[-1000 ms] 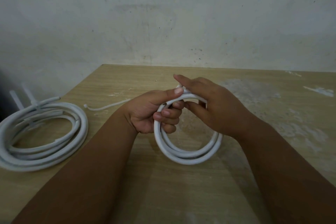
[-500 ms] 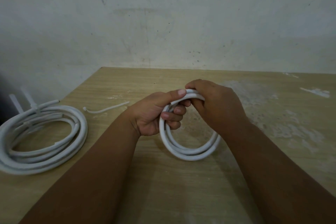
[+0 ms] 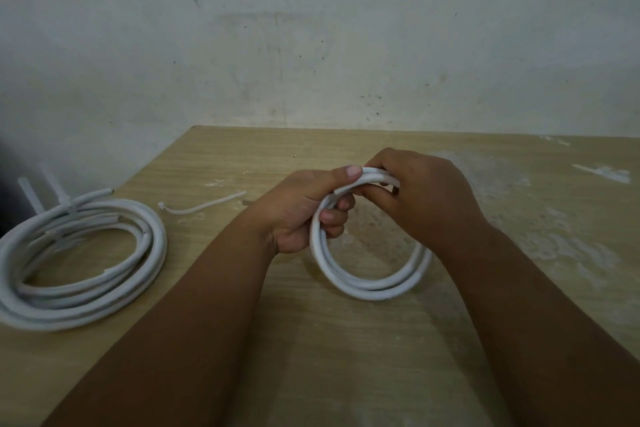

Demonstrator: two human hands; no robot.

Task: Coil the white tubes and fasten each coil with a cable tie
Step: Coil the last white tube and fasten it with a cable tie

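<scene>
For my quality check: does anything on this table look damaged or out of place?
The table has pale scuffed patches on its right side, and one cable tie lies loose on it.

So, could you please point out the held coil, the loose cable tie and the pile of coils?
held coil [image 3: 370, 291]: head view, bottom of its loop.
loose cable tie [image 3: 204, 207]: head view, middle of its strip.
pile of coils [image 3: 158, 250]: head view, outer loop's right side.

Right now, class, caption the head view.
Left hand and right hand grip a tube coil; a cable tie lies loose.
</scene>
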